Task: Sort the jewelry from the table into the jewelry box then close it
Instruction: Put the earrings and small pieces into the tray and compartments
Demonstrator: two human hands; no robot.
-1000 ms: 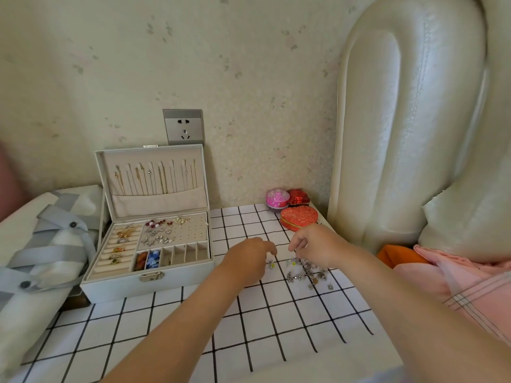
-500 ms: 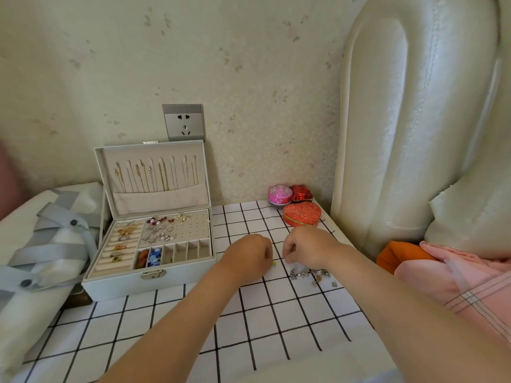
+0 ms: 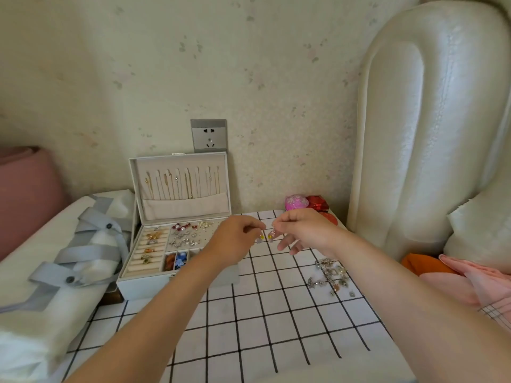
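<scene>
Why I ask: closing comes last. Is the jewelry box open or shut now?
Open: the jewelry box has its lid standing upright, with necklaces and compartments showing.

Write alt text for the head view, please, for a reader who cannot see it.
A person's left hand and right hand each pinch a yellow earring above a checked table. An open jewelry box holding rings and necklaces stands to the left; a heap of silver jewelry lies to the right.

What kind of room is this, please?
Most likely a bedroom: a padded cream headboard stands on the right, the small checked table beside it carries an open jewelry box, and white folded bedding lies on the left.
</scene>
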